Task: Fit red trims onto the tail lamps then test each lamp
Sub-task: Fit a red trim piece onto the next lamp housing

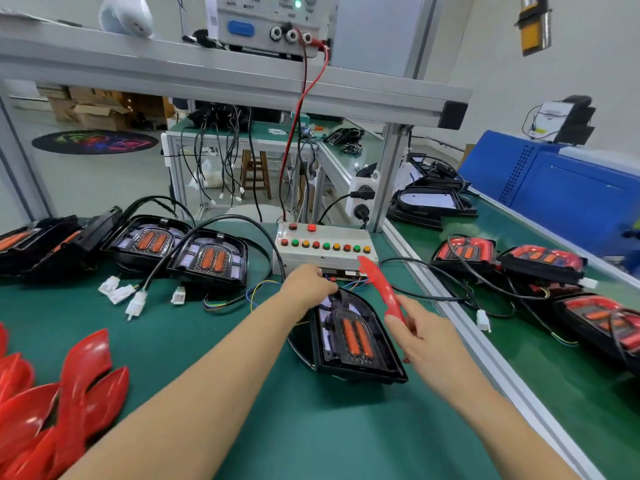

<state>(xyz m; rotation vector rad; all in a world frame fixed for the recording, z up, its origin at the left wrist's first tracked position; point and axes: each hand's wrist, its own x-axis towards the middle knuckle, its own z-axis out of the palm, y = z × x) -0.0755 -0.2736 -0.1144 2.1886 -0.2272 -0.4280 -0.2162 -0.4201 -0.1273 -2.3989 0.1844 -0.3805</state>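
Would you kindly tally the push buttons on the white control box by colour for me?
On the control box:
red buttons: 5
green buttons: 3
amber buttons: 3
Total: 11

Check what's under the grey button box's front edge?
Under the grey button box, a strip of circuit board with thin coloured wires shows. The left hand covers its left end; the rest is hidden.

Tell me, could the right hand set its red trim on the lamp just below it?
Probably yes: the right hand holds the red trim beside the lamp, whose face lies uncovered.
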